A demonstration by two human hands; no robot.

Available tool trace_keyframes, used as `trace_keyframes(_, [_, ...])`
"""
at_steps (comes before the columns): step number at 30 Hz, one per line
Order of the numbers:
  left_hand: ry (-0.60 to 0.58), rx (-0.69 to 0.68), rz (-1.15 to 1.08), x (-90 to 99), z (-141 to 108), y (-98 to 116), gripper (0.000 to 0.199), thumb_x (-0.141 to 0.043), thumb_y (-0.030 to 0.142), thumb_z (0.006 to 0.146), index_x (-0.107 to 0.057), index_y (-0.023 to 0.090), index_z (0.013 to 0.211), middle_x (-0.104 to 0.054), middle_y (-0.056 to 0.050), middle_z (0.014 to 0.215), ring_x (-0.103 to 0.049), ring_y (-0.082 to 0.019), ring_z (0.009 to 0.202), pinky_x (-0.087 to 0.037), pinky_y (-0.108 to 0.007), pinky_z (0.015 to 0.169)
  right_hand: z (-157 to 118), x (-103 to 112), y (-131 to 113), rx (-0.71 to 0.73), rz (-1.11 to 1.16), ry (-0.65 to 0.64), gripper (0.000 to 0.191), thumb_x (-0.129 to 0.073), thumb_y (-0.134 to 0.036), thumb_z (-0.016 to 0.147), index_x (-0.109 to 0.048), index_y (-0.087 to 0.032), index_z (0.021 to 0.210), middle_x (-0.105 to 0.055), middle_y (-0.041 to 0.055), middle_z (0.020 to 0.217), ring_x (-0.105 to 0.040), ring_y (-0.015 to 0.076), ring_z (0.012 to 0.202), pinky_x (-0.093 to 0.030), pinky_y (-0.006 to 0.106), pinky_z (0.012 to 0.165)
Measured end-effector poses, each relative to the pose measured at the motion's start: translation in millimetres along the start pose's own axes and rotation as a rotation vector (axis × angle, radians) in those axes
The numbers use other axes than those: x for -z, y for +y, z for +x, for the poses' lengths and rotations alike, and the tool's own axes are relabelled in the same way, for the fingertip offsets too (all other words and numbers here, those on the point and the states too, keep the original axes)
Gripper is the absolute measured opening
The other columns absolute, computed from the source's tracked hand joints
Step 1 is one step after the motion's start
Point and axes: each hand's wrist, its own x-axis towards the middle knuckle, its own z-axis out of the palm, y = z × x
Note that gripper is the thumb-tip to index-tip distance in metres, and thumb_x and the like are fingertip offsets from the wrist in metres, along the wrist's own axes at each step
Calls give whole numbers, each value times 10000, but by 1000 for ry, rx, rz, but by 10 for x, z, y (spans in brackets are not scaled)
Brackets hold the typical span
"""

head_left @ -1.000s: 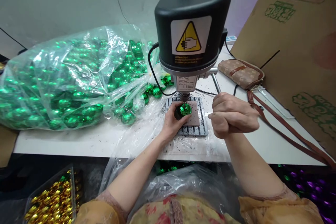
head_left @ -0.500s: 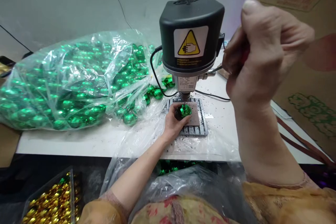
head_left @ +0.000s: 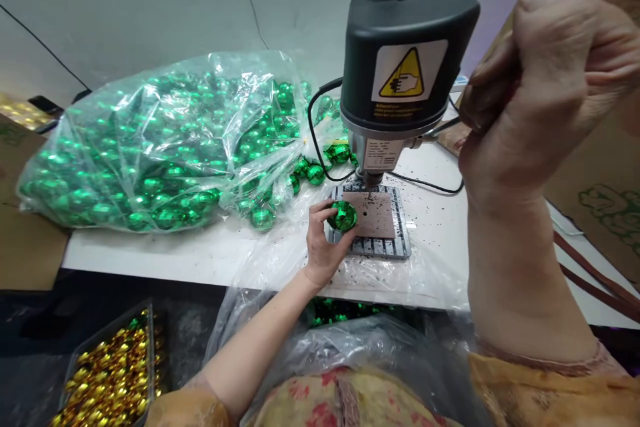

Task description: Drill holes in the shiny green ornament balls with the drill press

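Observation:
Between the thumb and fingers of my left hand [head_left: 324, 243] is a shiny green ball [head_left: 344, 215]. It is held at the left edge of a brown board [head_left: 377, 217] with a small dark hole, which lies on the slotted metal base [head_left: 383, 250] of a small drill press [head_left: 410, 57]. The drill's chuck [head_left: 373, 178] is above the board, to the right of the ball. Raised at the right, my right hand [head_left: 545, 90] is closed around the end of the drill press's feed lever [head_left: 445, 125]; the grip is mostly hidden by the fingers.
A large clear bag [head_left: 150, 153] of green balls lies at the left on the white table [head_left: 150, 253]. Dark shavings surround the base. Clear plastic [head_left: 345, 340] with green pieces hangs over my lap. A bin [head_left: 150, 347] of gold balls stands lower left. A cardboard box [head_left: 600, 167] is at right.
My left hand has drawn the green ball leftward from under the chuck, uncovering the board's hole. The camera view has shifted, and my right hand stays closed on the lever.

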Motion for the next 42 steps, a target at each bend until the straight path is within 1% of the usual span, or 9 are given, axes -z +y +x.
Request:
trace_keyframes(7, [-97, -118, 52, 341, 15, 217, 426, -778, 278, 836, -549, 238, 1193, -593, -90, 1182, -624, -226, 1120, -540, -377, 924, -11, 9, 23, 27, 12, 7, 448, -545, -179, 930, -520, -192, 483, -405, -45, 453, -321, 19, 377, -170, 257, 462])
trace_keyframes(12, [-799, -117, 113, 796, -403, 426, 394, -704, 462, 877, -609, 209, 1163, -618, -48, 936, -649, -165, 779, -523, -248, 651, -4, 22, 47, 32, 42, -3, 401, -560, -181, 922, -564, -192, 521, -408, -51, 446, -323, 27, 369, -160, 264, 445])
trace_keyframes(14, [-952, -158, 231, 970, -586, 483, 478, -687, 540, 872, -606, 208, 1206, -639, -62, 946, -654, -182, 753, -520, -262, 621, -2, 28, 51, 15, 58, 0, 375, -575, -198, 917, -576, -197, 542, -408, -55, 448, -323, 31, 373, -168, 273, 442])
trace_keyframes(18, [-693, -229, 331, 1221, -608, 439, 423, -631, 462, 941, -563, 200, 1266, -681, -90, 1013, -682, -202, 849, -558, -288, 704, 1, 31, 77, -22, 54, 40, 372, -605, -242, 902, -571, -209, 533, -413, -63, 427, -326, 37, 376, -182, 281, 439])
trace_keyframes(22, [-273, -137, 483, 1349, -155, 158, 151, -573, 197, 970, -609, 206, 1116, -681, -56, 942, -671, -187, 901, -560, -304, 791, -2, 29, 82, -90, 17, 93, 389, -615, -275, 886, -560, -211, 507, -436, -68, 424, -340, 36, 363, -166, 291, 429])
trace_keyframes(25, [-288, -223, 496, 1282, 198, -77, 176, -526, 152, 972, -614, 217, 1110, -679, -59, 984, -664, -192, 952, -558, -335, 850, -6, 29, 59, -95, 17, 88, 371, -615, -277, 873, -556, -201, 515, -428, -63, 428, -355, 48, 363, -168, 308, 430])
trace_keyframes(29, [-642, -333, 343, 895, 508, -381, 379, -416, 68, 951, -528, 210, 1284, -632, -116, 1240, -610, -214, 1195, -517, -382, 1020, -16, 11, 45, -61, 23, 79, 349, -599, -249, 863, -570, -203, 518, -409, -63, 418, -345, 54, 364, -170, 315, 440])
trace_keyframes(36, [-698, 57, 669, 263, 1073, -1034, 436, -564, 57, 835, -566, 138, 1263, -554, -212, 1294, -535, -362, 1209, -459, -515, 1020, -54, -48, -4, -5, 26, 102, 364, -569, -226, 869, -554, -216, 505, -371, -56, 418, -299, 60, 365, -146, 337, 468])
trace_keyframes(42, [-738, 78, 671, 136, 1188, -1090, 567, -751, 38, 665, -603, 125, 1205, -599, -194, 1190, -537, -391, 1173, -452, -487, 1016, -58, -49, 4, 8, 2, 118, 380, -580, -175, 853, -555, -214, 476, -365, -46, 394, -322, 72, 352, -150, 342, 449])
